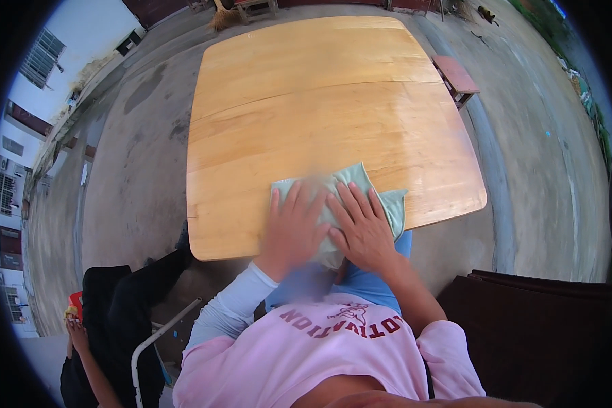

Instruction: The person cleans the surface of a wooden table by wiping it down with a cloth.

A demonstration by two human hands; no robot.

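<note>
A person in a pink shirt [306, 347] and blue trousers presses a pale green cloth [355, 178] against the near edge of a wooden table [306, 109] in a concrete yard, both bare hands laid side by side on the fabric. The right hand [366, 232] lies palm down with its fingers straight and a little spread, pinching nothing that shows; the left hand [294, 226], blurred, also lies flat, its fingers extended, below a pale sleeve [234, 299]. The cloth is bunched beneath them, one corner pointing away across the boards and folds standing out past the right hand. At left, a second person in dark clothes [126, 299] sits near a white metal frame [143, 350], one hand [78, 333] at a small red and yellow object [74, 304]; whether it is a packet, and what it might contain, cannot be told. A reddish stool [457, 73] stands beside the table's right side, and a straw broom [223, 18] rests beyond its far end.
</note>
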